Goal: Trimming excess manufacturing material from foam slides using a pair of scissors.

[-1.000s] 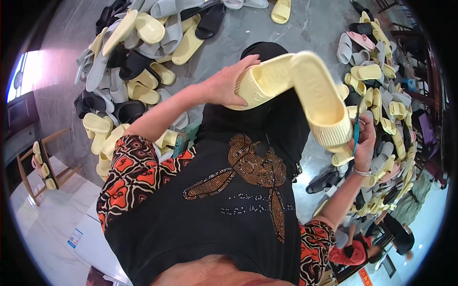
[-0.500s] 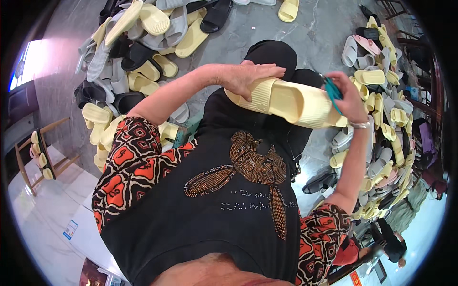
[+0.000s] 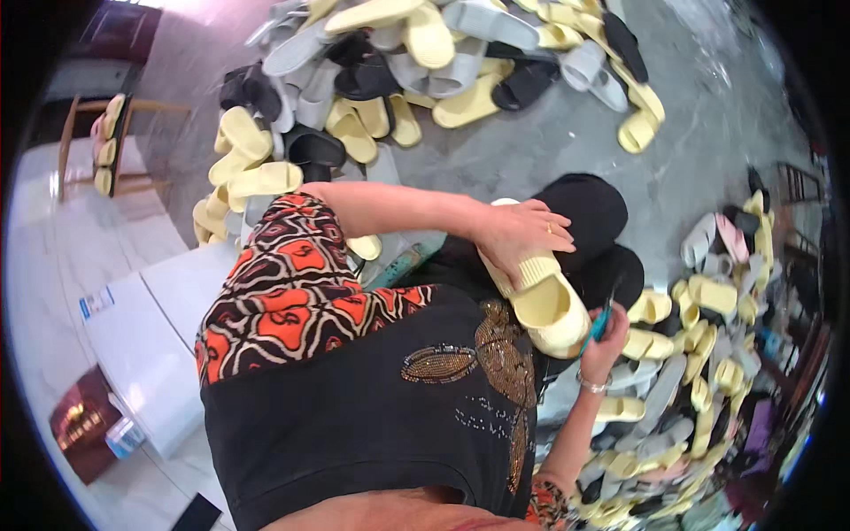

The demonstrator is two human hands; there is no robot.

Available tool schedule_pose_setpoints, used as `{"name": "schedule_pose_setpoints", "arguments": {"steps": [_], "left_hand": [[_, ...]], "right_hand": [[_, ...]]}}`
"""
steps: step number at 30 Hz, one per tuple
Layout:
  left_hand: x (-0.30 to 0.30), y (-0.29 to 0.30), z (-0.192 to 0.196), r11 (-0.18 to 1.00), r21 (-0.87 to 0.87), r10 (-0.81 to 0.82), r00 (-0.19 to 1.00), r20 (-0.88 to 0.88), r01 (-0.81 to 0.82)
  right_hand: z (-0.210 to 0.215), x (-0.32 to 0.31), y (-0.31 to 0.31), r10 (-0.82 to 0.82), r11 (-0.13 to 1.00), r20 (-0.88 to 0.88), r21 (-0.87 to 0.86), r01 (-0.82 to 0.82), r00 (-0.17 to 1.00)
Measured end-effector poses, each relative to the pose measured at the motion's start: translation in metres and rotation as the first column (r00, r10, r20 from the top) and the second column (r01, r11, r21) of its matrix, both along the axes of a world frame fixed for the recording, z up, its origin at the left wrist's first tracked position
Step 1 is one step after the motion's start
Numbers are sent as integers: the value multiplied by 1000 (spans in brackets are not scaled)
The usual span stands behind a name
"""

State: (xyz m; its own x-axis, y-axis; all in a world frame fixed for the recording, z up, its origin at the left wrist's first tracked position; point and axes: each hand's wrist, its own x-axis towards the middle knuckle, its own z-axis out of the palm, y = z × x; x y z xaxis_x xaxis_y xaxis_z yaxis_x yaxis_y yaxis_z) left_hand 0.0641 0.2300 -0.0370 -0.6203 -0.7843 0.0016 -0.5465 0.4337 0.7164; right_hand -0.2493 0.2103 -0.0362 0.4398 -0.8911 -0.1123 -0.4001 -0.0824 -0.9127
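Note:
A pale yellow slipper (image 3: pixel 547 305) lies across my lap, tilted so that one end points toward my right hand. My left hand (image 3: pixel 524 237) is closed over the slipper's far end, with the fingers spread across its ribbed strap. In my right hand (image 3: pixel 606 343) are teal-handled snips (image 3: pixel 599 324), whose thin dark tip points up and away. The right fingers wrap the handle close beside the slipper's near end. Whether the snips touch the slipper I cannot tell.
Ahead and left, a heap of yellow, grey and black slippers (image 3: pixel 429 40) covers the floor. A second large heap (image 3: pixel 699 389) spreads along my right. A white box-like surface (image 3: pixel 190 310) stands at my left, with a wooden rack (image 3: pixel 124 146) beyond it.
The whole view has swung, with the left heap shifting right. The slipper has turned to a steeper slant. My right hand with the snips is lower and near the slipper's end.

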Motion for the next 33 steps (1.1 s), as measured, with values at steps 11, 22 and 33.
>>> {"name": "schedule_pose_setpoints", "arguments": {"steps": [11, 22, 33], "left_hand": [[4, 21, -27, 730, 198, 667, 745, 6, -655], [113, -20, -138, 178, 898, 980, -8, -198, -403], [276, -76, -204, 7, 915, 851, -478, -218, -404]], "right_hand": [[-12, 34, 36, -237, 963, 227, -75, 260, 945], [36, 12, -1, -28, 914, -79, 402, 58, 997], [201, -462, -181, -435, 854, 548, -1, 520, 714]]}}
